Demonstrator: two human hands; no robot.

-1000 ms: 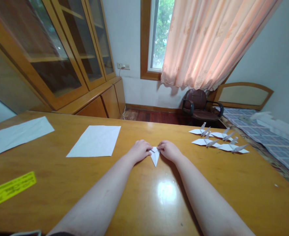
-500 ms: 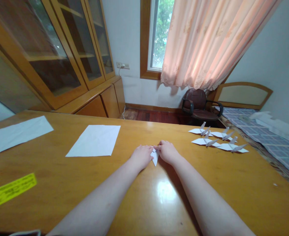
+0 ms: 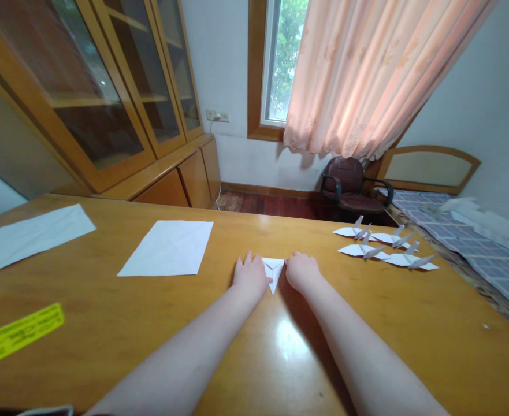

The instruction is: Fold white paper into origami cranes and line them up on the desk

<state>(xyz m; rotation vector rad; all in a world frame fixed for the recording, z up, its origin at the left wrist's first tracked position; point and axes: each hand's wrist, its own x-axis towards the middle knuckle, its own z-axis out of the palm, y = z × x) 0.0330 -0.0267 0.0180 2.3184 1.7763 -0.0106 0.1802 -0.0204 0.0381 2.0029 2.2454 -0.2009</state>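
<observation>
**Two bare forearms converge on two hands at the frame's centre**

The left forearm (image 3: 180, 352) rises from the bottom edge, left of centre, and the right forearm (image 3: 367, 352) rises from the bottom edge, right of centre, together forming an upside-down V. The left hand (image 3: 249, 278) lies palm down just below mid-frame, with its back facing up and its left fingers (image 3: 248, 260) slightly spread and pointing toward the top of the frame. The right hand (image 3: 303, 273) sits just right of centre, its back rounded and its fingers bent forward and mostly hidden. The two hands are near each other but not touching.
</observation>
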